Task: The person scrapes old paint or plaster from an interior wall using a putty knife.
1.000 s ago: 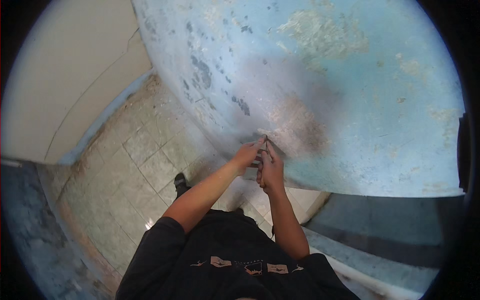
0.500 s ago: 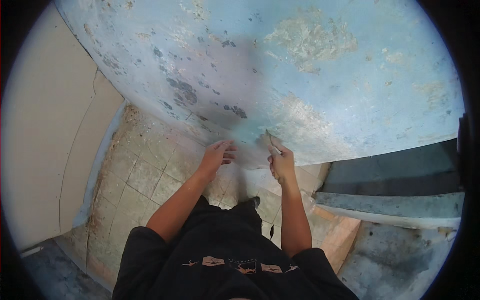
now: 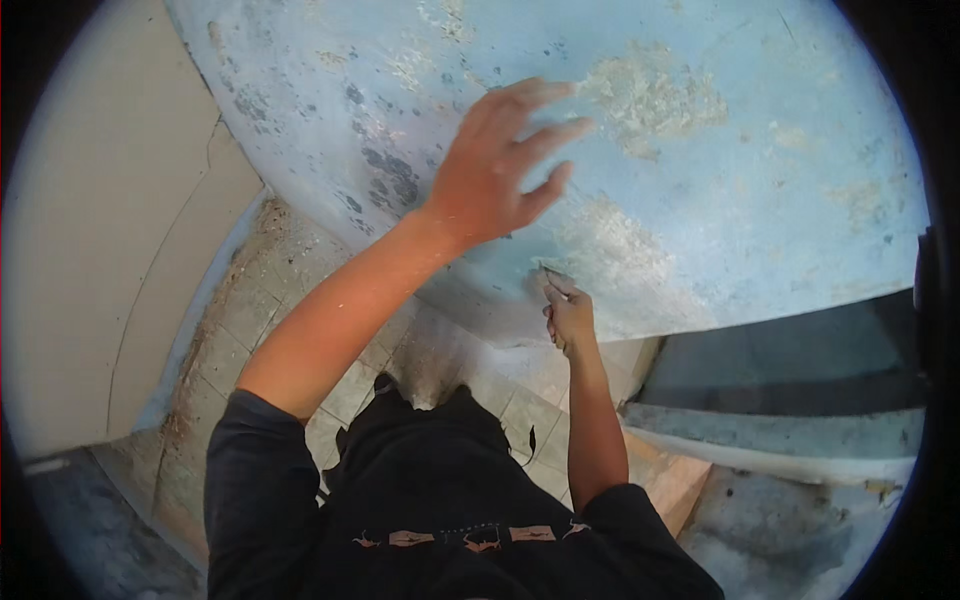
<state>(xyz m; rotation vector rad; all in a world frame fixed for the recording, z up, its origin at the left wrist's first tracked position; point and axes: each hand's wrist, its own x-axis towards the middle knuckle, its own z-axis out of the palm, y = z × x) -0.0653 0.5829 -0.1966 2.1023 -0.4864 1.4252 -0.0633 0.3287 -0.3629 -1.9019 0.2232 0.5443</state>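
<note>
A blue painted wall (image 3: 740, 240) with worn, flaking patches stands before me. My right hand (image 3: 571, 318) is closed around a small thin scraper (image 3: 549, 272), whose tip meets the wall near its lower part. Most of the tool is hidden in my fingers, so its exact shape is hard to make out. Up and to the left of it, my left hand (image 3: 500, 165) is raised in front of the wall with its fingers spread and nothing in them. Whether the fingertips touch the paint I cannot tell.
Tiles (image 3: 235, 310) with dust and crumbs cover the floor around my feet. A pale panel (image 3: 100, 230) rises on the left. To the right are a dark recess (image 3: 780, 350) and a blue-white ledge (image 3: 780, 430). Dark mould spots (image 3: 390, 178) mark the wall.
My left hand has risen from low beside the right hand to higher up before the wall, its fingers spreading. My right hand stays at nearly the same spot with the scraper.
</note>
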